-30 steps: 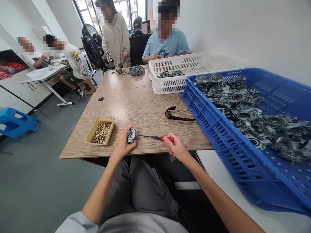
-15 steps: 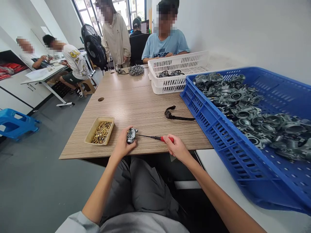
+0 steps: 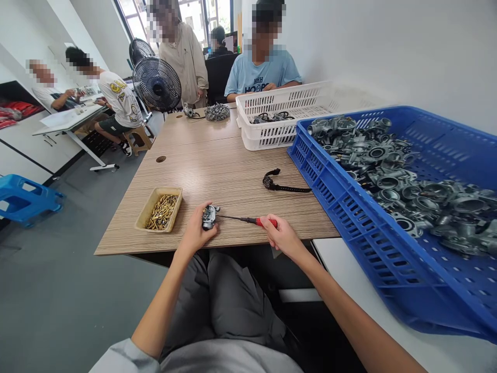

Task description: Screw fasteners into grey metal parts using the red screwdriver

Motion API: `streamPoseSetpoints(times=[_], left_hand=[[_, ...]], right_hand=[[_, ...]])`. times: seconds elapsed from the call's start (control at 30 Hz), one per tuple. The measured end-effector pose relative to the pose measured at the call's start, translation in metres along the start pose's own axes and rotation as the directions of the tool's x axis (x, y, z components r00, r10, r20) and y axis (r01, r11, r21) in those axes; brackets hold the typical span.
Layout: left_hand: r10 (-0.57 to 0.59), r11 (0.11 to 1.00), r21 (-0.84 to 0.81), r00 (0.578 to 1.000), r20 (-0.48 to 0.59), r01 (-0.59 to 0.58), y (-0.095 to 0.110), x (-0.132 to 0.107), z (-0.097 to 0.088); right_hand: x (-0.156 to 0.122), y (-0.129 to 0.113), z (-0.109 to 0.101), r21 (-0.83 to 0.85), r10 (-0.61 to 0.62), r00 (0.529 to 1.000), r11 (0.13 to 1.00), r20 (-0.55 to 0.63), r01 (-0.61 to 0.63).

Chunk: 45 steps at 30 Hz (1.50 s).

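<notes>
My left hand [image 3: 196, 230] is closed around a grey metal carburetor body [image 3: 209, 216] near the front edge of the table. In my right hand [image 3: 282, 234] is the red handle of a screwdriver [image 3: 256, 221], held level. Its thin dark shaft points left and its tip meets the right side of the carburetor body; the exact contact spot is too small to make out. Left of my left hand stands a cream plastic tub [image 3: 140, 224] holding many small brass parts [image 3: 161, 212].
A blue crate [image 3: 341, 207] full of carburetor bodies [image 3: 388, 166] stands at the right. Behind it is a white basket [image 3: 252, 141] with a few parts. A black wristwatch [image 3: 268, 181] lies on the wooden table [image 3: 217, 160]. A person in a light-blue shirt [image 3: 264, 72] sits opposite.
Both hands, the carburetor body and the screwdriver keep nearly the same place. In the background the fan head has turned toward me, and the standing person has shifted slightly left.
</notes>
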<state>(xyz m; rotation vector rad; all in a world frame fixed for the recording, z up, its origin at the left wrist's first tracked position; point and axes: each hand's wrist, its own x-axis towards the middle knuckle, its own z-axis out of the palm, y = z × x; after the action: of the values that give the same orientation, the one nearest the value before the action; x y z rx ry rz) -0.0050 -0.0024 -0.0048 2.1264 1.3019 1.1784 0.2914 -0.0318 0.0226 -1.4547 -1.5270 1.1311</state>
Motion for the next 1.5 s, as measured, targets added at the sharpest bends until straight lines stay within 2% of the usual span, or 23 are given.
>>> streamPoseSetpoints(times=[0.2,1.13,1.5], left_hand=[[-0.031,1.000,0.004,0.999,0.017,0.031,0.001,0.000,-0.001],[-0.035,0.999,0.013,0.999,0.012,0.035,-0.002,-0.001,-0.001],[-0.019,1.000,0.005,1.000,0.021,0.019,-0.002,-0.001,-0.001]], right_hand=[[-0.002,-0.003,-0.001,0.020,0.009,0.999,1.000,0.033,-0.010],[0.000,-0.001,-0.001,0.104,0.016,0.997,0.994,0.069,-0.023],[0.002,0.009,-0.003,0.193,-0.063,0.993,0.980,0.101,0.043]])
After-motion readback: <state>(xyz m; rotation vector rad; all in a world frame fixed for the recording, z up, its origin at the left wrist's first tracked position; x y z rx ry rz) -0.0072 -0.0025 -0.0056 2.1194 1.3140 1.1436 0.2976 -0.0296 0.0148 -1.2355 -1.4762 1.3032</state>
